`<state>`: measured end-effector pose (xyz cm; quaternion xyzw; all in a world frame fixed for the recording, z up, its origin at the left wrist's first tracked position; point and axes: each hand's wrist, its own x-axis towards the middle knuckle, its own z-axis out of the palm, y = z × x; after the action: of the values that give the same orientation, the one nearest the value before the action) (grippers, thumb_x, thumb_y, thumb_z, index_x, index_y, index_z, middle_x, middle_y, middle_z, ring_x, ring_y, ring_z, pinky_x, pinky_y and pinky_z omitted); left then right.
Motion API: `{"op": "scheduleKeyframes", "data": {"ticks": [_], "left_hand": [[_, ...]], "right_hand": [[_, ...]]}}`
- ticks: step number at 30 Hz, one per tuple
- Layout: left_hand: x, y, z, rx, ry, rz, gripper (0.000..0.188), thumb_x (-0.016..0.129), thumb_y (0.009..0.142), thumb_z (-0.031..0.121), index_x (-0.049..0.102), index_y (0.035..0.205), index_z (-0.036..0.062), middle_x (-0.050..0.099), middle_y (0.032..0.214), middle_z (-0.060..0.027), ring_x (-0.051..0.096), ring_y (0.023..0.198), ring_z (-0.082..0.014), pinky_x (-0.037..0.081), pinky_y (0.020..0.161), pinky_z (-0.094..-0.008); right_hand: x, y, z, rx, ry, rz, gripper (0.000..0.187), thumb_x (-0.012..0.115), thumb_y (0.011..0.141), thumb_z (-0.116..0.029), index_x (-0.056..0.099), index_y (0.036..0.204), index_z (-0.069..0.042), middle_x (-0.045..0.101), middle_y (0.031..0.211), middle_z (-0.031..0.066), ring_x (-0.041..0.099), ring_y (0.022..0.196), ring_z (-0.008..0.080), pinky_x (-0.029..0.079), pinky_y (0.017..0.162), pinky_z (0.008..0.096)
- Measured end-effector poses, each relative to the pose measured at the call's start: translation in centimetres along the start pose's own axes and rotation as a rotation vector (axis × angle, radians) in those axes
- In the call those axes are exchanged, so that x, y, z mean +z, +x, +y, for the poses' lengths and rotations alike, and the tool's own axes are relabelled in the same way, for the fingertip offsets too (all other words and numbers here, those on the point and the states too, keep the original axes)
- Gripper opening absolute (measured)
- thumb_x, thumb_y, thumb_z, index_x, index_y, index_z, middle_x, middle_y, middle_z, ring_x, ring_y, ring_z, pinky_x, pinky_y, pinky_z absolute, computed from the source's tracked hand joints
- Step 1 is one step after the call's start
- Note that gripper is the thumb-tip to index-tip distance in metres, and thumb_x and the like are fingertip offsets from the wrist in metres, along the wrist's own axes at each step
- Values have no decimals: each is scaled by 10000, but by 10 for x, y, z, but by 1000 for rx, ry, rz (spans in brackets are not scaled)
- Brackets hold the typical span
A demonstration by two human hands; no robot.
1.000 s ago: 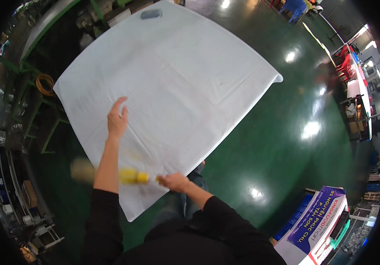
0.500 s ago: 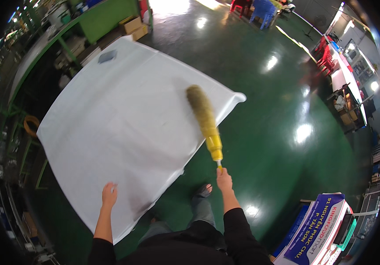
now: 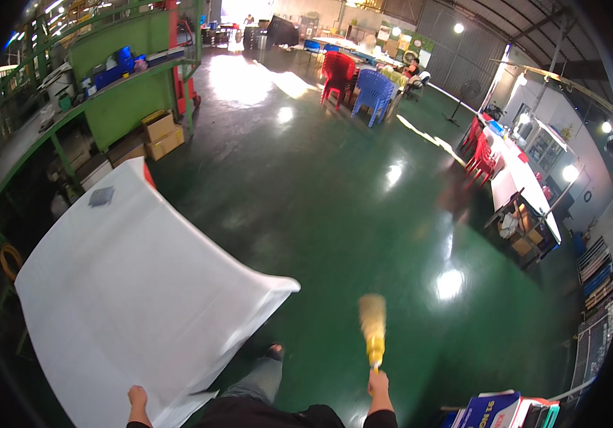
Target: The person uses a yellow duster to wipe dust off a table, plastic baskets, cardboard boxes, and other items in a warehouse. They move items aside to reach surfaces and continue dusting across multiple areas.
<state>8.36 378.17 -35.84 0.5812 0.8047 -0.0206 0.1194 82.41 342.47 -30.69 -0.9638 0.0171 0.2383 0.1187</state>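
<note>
My right hand is wrapped round the thin handle of a yellow duster. The duster points away from me over the green floor, its fluffy head smeared by motion and clear of the white sheet. To the left spreads this large white sheet, draped over something I cannot see, with a raised corner near the middle of the view. My left hand is closed into a fist above the sheet's near part, and nothing shows in it. A small grey flat packet lies on the sheet's far left part.
A green workbench runs along the left, with cardboard boxes beside it. Stacked red chairs and blue chairs stand far ahead. A long white table lines the right. A printed box sits near right.
The duster has come off the sheet and swung down to the right. My view has lifted and turned right, showing more of the hall. My left hand has closed more tightly.
</note>
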Motion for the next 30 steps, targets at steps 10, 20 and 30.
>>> {"op": "scheduleKeyframes", "data": {"ticks": [10, 20, 30], "left_hand": [[9, 71, 815, 940, -30, 5, 231, 537, 841, 174, 699, 973, 77, 679, 1041, -123, 644, 962, -292, 528, 786, -386], [58, -163, 1476, 1285, -674, -560, 221, 501, 939, 246, 674, 1020, 136, 689, 918, -145, 662, 891, -344, 519, 757, -435], [162, 84, 1383, 273, 111, -732, 191, 548, 772, 211, 655, 748, 55, 673, 803, -159, 654, 678, -330, 511, 619, -444]], "right_hand": [[-59, 203, -122, 119, 70, -349, 449, 671, 771, -454, 681, 886, -20, 702, 836, 167, 692, 869, 292, 528, 782, 433], [-137, 519, -245, 218, 178, -462, 455, 683, 761, -468, 678, 853, -23, 700, 806, 140, 690, 808, 270, 528, 773, 423], [-335, 997, -430, 366, 30, -604, 140, 709, 760, -109, 669, 838, 1, 630, 646, 62, 611, 525, 177, 476, 441, 331]]}}
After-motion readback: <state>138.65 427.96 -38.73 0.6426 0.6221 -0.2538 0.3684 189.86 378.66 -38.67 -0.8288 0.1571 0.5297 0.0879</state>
